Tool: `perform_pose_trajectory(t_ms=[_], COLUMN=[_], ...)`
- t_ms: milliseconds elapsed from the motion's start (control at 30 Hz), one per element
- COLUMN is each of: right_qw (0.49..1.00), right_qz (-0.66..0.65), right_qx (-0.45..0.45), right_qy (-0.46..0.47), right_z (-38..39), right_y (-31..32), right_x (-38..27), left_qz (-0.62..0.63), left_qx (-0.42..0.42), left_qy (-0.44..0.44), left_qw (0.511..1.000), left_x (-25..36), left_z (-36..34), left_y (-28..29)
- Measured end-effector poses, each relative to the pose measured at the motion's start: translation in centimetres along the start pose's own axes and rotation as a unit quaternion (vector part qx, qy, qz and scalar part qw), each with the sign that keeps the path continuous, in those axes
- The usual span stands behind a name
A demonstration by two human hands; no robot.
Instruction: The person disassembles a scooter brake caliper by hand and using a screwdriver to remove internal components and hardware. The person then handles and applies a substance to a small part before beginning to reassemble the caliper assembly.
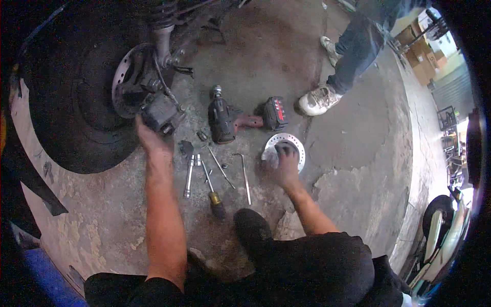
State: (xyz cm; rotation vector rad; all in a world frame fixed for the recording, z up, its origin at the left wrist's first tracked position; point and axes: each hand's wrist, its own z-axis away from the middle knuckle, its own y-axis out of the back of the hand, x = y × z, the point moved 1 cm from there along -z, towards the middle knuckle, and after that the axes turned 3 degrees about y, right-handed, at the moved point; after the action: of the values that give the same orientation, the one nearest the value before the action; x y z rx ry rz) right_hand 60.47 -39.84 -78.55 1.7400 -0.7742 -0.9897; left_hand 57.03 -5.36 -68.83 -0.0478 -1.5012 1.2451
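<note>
Holding brake caliper (159, 113) in left hand (149, 139), clamped on it beside mounted brake disc (127, 77) at wheel hub | ratchet (188, 176), screwdriver (213, 189), impact wrench (240, 118) lying on floor (358, 153) mid | right hand (283, 162) closed on loose brake disc (286, 148) on floor | judged: caliper off, loose disc not yet fitted, hands well apart

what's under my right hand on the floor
A round drilled brake disc lying flat on the concrete floor. The right hand covers its middle and near side, so those parts are hidden.
</note>
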Motion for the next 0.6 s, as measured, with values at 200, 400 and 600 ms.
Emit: perform_pose_trajectory(t_ms=[200,400,600], right_qw=[0.968,0.759,0.678], right_qz=[-0.208,-0.566,-0.658], right_qx=[-0.110,-0.137,-0.163], right_qy=[-0.089,-0.291,-0.283], right_z=[-0.3,0.5,1.0], right_y=[0.1,4.0,3.6], right_x=[2.9,-3.1,-6.4], left_qz=[0.072,-0.402,-0.366], left_qx=[0.079,-0.210,-0.126], left_qy=[0.039,0.193,0.122], left_qw=[0.994,0.870,0.914], left_x=[-4.7,-13.1,-14.2], left_z=[0.3,9.7,10.8], left_y=[2.3,0.1,-0.5])
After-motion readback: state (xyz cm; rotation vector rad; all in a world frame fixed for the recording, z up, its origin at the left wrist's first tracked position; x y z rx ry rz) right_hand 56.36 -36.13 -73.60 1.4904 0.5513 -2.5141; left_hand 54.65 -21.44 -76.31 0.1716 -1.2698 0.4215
